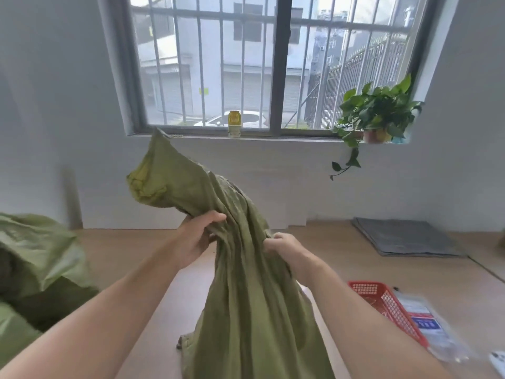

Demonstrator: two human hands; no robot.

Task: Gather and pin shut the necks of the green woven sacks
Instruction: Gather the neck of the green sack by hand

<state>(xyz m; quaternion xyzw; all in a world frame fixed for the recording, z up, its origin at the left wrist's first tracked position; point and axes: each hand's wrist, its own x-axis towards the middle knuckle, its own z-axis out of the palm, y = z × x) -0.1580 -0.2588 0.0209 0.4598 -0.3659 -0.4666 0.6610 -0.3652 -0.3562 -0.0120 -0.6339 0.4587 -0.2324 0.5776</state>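
A green woven sack [246,296] stands up from the wooden table in front of me, its upper part bunched into a neck. My left hand [195,236] grips the gathered neck from the left, thumb over the folds. My right hand [287,248] grips the same neck from the right, slightly lower. Above the hands the sack's open mouth [161,176] flops up and to the left. More green sacks [35,258] lie heaped at the left edge.
A red plastic basket [388,305] sits on the table [142,250] at the right, beside a clear plastic packet [426,324]. Folded grey cloth [404,236] lies far right. On the windowsill stand a yellow bottle [235,124] and a potted plant [377,116].
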